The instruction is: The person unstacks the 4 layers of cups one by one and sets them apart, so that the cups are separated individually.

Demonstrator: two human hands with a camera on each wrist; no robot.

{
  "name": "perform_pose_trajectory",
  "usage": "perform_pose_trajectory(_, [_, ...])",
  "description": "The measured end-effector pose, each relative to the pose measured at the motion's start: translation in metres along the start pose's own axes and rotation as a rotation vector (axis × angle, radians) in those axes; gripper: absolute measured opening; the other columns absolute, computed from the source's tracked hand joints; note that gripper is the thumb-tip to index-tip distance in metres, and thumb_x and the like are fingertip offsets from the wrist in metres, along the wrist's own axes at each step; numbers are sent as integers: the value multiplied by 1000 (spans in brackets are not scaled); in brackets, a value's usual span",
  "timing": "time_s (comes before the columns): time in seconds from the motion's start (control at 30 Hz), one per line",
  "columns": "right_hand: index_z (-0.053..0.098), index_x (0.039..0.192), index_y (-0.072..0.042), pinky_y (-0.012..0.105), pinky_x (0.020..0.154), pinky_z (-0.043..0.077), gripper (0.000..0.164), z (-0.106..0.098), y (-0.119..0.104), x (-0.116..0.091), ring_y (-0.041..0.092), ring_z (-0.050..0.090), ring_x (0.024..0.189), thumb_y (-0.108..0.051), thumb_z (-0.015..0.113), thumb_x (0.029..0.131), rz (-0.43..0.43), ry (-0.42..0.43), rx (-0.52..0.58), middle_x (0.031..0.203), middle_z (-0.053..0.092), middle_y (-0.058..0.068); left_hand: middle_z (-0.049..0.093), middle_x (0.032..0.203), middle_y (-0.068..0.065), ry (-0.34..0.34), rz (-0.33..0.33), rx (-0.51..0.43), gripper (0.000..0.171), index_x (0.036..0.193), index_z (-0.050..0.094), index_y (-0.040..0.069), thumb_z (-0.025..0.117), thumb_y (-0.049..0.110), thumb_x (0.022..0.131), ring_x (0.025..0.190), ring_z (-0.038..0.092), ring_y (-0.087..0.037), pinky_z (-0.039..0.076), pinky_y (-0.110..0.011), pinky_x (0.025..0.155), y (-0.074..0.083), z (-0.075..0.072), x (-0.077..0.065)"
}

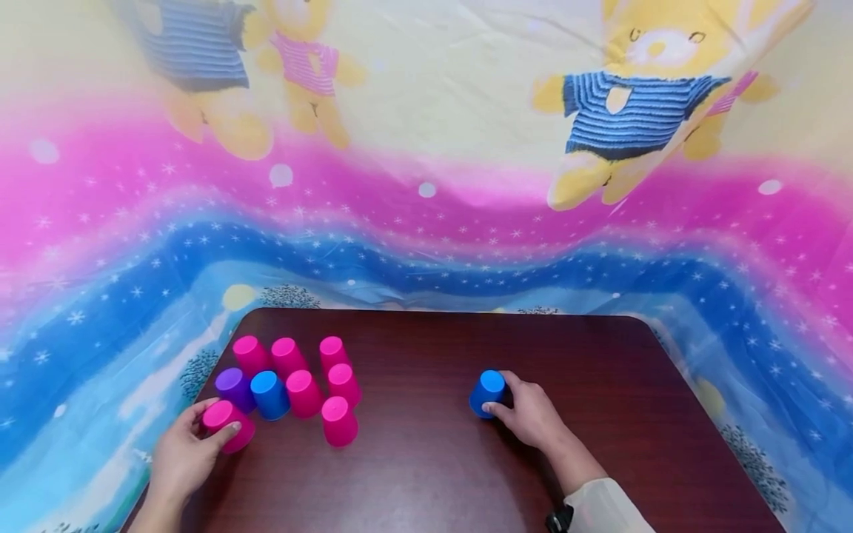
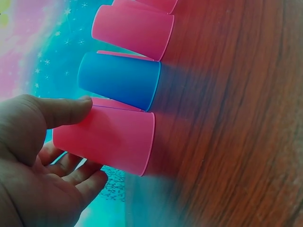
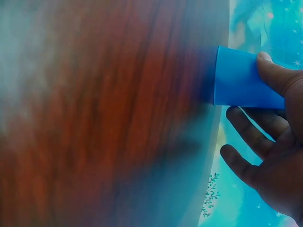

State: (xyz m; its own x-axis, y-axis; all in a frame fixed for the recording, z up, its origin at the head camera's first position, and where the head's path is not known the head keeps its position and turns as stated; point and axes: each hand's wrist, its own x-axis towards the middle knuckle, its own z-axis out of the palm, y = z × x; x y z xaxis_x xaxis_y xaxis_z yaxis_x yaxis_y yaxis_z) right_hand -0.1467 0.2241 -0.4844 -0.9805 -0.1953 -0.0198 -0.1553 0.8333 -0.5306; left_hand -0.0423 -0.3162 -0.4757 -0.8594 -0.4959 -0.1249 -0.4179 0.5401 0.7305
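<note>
At the left edge of the group, my left hand grips an upside-down pink cup between thumb and fingers; the left wrist view shows its thumb along the cup's side. Apart from the group, on the right half of the table, my right hand holds a blue cup, also upside down, by its sides. Just behind the left hand's cup stand a purple cup and another blue cup. In the right wrist view the held blue cup has its rim at the tabletop.
Several more pink cups, among them a front one and a back one, stand upside down on the brown wooden table. A printed cloth with bears hangs behind and beside the table.
</note>
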Motion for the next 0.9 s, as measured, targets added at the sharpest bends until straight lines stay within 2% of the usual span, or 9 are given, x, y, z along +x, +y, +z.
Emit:
perform_pose_trajectory(0.17, [52, 148, -9, 61, 102, 50, 72, 3, -1, 0, 38, 64, 124, -38, 82, 90, -8, 17, 19, 134, 67, 14, 55, 137, -32, 19, 0, 4, 81, 149, 44, -5, 82, 37, 90, 120, 53, -49, 54, -60, 94, 1, 3, -1])
perform_pose_trajectory(0.3, [54, 146, -9, 59, 101, 52, 70, 7, -11, -2, 35, 65, 122, -35, 83, 89, -40, 20, 43, 132, 68, 12, 55, 137, -32, 28, -2, -4, 81, 149, 45, -4, 82, 38, 90, 121, 54, -48, 52, -61, 96, 0, 3, -2])
perform_pose_trajectory(0.5, [60, 140, -11, 52, 96, 57, 64, 18, -38, -10, 25, 69, 112, -36, 86, 87, -109, 12, 93, 125, 71, 7, 55, 138, -32, 19, -10, -13, 82, 149, 45, -4, 81, 39, 90, 123, 53, -48, 51, -62, 97, -2, 2, -2])
perform_pose_trajectory(0.67, [63, 137, -13, 45, 87, 60, 63, 28, -63, -21, 17, 68, 101, -45, 84, 87, -196, -49, 111, 121, 71, 4, 54, 139, -32, 9, -27, -15, 83, 150, 44, -4, 81, 40, 90, 123, 51, -48, 51, -62, 97, -2, 1, 0])
perform_pose_trajectory(0.9, [62, 137, -14, 42, 88, 59, 66, 43, -97, -32, 15, 68, 103, -53, 80, 87, -263, -115, 130, 123, 70, 1, 52, 140, -32, 6, -32, -24, 84, 150, 43, -4, 82, 40, 90, 124, 50, -49, 51, -62, 97, -3, 1, 1])
